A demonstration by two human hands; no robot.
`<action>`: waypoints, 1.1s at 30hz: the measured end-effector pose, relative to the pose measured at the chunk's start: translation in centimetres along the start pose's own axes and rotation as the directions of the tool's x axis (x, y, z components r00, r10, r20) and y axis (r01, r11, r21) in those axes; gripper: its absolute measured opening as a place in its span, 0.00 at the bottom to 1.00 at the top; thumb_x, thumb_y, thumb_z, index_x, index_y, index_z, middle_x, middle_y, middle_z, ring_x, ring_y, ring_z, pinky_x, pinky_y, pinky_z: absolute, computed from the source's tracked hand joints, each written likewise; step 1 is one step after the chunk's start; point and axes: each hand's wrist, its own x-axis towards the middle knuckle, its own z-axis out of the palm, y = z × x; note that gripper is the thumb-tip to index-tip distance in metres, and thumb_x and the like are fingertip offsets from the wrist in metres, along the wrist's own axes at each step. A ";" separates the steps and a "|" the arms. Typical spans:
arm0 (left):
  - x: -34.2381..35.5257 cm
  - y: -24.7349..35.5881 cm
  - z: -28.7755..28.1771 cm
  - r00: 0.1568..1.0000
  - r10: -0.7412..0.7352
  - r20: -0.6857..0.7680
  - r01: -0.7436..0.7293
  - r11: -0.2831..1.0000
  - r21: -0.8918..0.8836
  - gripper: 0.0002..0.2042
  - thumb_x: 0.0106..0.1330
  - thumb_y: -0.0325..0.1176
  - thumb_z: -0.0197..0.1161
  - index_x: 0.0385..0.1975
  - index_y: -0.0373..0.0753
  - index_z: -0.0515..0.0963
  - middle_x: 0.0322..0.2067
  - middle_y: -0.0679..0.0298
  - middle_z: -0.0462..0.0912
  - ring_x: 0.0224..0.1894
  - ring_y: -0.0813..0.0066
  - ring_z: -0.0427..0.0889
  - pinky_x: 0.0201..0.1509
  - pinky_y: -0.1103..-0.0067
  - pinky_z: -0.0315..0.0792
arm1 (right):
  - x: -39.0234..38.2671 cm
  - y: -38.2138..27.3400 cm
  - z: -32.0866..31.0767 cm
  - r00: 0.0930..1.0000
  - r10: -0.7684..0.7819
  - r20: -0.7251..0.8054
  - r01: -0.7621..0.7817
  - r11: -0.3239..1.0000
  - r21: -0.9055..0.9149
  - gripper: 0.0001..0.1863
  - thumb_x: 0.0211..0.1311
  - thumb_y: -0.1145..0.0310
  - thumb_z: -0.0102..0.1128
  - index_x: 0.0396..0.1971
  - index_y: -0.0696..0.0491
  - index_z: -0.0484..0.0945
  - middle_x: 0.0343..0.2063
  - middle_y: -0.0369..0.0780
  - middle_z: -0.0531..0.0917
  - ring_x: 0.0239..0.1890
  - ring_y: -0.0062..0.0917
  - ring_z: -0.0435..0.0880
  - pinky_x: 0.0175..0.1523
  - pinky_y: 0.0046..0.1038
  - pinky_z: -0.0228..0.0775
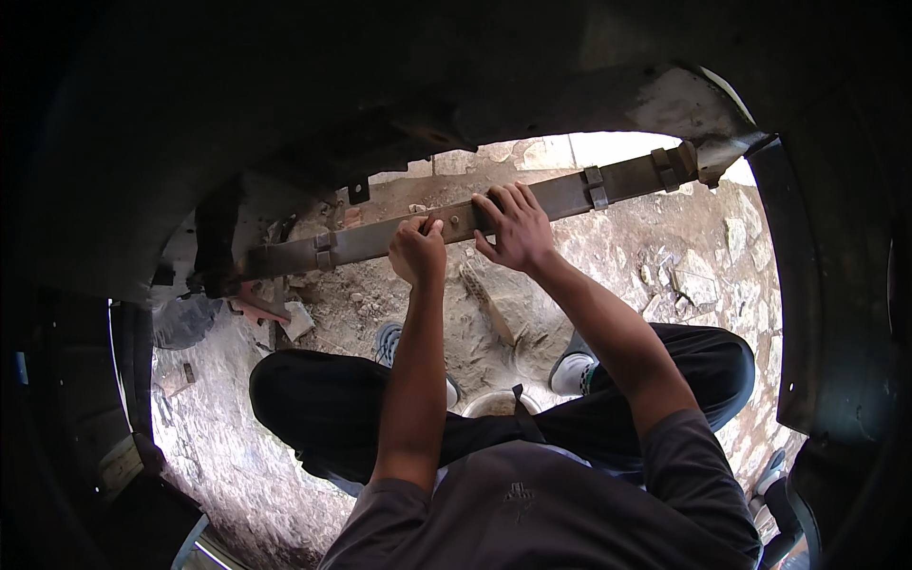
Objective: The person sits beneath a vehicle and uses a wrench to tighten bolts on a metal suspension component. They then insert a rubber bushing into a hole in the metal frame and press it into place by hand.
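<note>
A long rusty leaf spring runs from lower left to upper right under a dark vehicle body, held by metal clamps. My left hand is closed into a fist at the spring's middle, by a small bolt head; I cannot see what it grips. My right hand lies just to the right, fingers curled over the spring's top edge. I am squatting, black trousers and grey shirt below.
Stony, dusty ground lies beneath. A dark wheel arch curves round the right side and a dark chassis part stands at the left. A small round bowl sits between my feet; a brick piece lies left.
</note>
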 end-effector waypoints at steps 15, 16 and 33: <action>2.1 -0.1 -0.5 0.997 -0.012 0.080 0.011 1.000 0.016 0.10 0.51 0.41 0.80 0.31 0.48 0.90 0.32 0.62 0.90 0.36 0.56 0.89 0.40 0.64 0.81 | -0.1 -0.4 0.0 0.999 0.024 0.028 -0.023 0.999 -0.030 0.34 0.63 0.46 0.59 0.65 0.49 0.73 0.58 0.46 0.75 0.67 0.39 0.69 0.80 0.44 0.49; 1.2 -0.3 -0.5 0.997 -0.006 0.072 0.006 1.000 0.008 0.10 0.51 0.41 0.80 0.31 0.48 0.90 0.32 0.62 0.90 0.37 0.56 0.89 0.40 0.64 0.81 | -0.2 -0.3 0.1 0.999 0.024 0.029 -0.024 0.999 -0.033 0.34 0.62 0.46 0.59 0.65 0.49 0.73 0.58 0.46 0.75 0.67 0.40 0.69 0.80 0.44 0.49; 1.8 -0.6 -0.4 0.993 -0.020 0.114 0.012 0.997 0.070 0.10 0.52 0.42 0.80 0.32 0.49 0.90 0.35 0.63 0.90 0.40 0.56 0.89 0.43 0.64 0.81 | -0.1 -0.3 -0.2 0.999 0.019 0.034 -0.018 0.999 -0.037 0.35 0.63 0.46 0.59 0.66 0.49 0.72 0.58 0.46 0.74 0.67 0.40 0.69 0.80 0.44 0.49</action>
